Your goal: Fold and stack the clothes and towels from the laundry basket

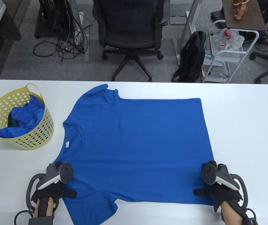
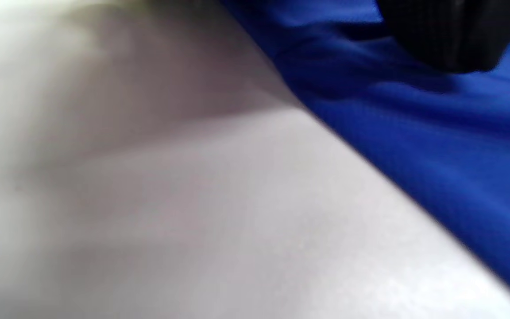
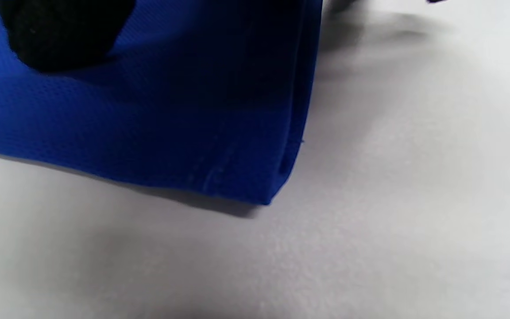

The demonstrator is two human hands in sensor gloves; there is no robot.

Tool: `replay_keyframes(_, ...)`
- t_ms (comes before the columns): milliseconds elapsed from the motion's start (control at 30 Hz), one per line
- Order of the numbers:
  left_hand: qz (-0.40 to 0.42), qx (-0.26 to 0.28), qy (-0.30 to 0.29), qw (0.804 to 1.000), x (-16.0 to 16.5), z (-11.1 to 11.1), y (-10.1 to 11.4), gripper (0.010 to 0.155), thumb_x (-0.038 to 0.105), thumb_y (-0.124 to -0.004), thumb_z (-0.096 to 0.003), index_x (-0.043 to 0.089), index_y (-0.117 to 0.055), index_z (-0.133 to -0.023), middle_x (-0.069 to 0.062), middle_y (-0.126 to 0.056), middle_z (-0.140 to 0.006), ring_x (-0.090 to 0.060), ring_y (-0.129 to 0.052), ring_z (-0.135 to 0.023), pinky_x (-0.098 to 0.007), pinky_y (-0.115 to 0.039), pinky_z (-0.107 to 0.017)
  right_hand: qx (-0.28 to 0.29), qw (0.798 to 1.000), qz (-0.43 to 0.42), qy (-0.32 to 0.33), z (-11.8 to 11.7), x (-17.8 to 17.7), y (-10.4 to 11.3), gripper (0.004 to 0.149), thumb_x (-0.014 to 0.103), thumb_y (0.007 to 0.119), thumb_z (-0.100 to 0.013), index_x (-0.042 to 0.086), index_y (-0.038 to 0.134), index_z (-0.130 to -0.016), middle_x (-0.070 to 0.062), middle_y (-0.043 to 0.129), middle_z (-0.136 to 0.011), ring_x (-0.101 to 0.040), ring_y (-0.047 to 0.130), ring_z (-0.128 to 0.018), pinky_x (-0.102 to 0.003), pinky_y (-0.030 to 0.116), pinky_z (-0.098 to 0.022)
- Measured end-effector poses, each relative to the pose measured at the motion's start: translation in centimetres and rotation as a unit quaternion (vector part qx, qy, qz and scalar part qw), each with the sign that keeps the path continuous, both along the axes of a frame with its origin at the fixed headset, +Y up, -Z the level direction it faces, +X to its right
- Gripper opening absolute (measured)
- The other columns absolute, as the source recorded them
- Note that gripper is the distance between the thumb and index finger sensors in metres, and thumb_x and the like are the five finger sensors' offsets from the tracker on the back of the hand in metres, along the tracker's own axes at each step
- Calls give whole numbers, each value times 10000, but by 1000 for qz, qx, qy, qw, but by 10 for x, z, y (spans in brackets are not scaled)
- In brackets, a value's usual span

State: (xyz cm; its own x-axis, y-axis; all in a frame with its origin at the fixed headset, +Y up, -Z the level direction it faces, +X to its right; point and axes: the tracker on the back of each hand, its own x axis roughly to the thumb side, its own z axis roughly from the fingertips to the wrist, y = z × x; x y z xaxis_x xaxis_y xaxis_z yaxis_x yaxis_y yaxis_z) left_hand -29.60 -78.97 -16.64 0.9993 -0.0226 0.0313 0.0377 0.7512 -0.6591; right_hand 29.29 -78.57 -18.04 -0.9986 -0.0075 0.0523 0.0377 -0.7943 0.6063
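Note:
A blue T-shirt (image 1: 138, 145) lies spread flat on the white table (image 1: 246, 131), with its neck to the left and its hem to the right. My left hand (image 1: 66, 179) rests on its near shoulder beside the near sleeve, thumb splayed out on the cloth. My right hand (image 1: 205, 178) rests on the near hem corner, thumb likewise on the cloth. In the left wrist view a black thumb tip (image 2: 450, 31) lies on the T-shirt (image 2: 436, 146). The right wrist view shows the thumb (image 3: 60, 31) on the hem corner (image 3: 219, 133). Trackers hide most of the fingers.
A yellow perforated laundry basket (image 1: 42, 131) stands at the table's left, holding crumpled blue cloth (image 1: 28, 114) and something dark. Beyond the far edge are an office chair (image 1: 130, 30), a black backpack (image 1: 192, 56) and a white cart (image 1: 227, 54). Bare tabletop lies to the right of the shirt.

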Motion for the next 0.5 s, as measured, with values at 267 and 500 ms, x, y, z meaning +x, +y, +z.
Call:
replay_keyframes(267, 25, 146, 36, 988, -18, 2, 15, 936, 589, -707, -503, 232, -194, -1200, -195, -413, -1282, -500, -561, -1126, -676, -570, -752, 32, 999, -34, -10, 2, 8, 6, 1105, 582, 766, -454, 69, 68, -1140, -273, 58, -1183, -557, 88, -1035, -801, 296, -709)
replay_keyframes(500, 17, 230, 69, 971, -38, 1, 8, 650, 443, -722, -559, 363, -480, -1157, -115, -565, -1258, -403, -676, -1116, -657, -607, -752, 97, 991, -64, -63, 7, 33, 22, 841, 394, 791, -573, 166, 279, -1200, -252, 206, -1230, -561, 201, -1071, -786, 334, -716)
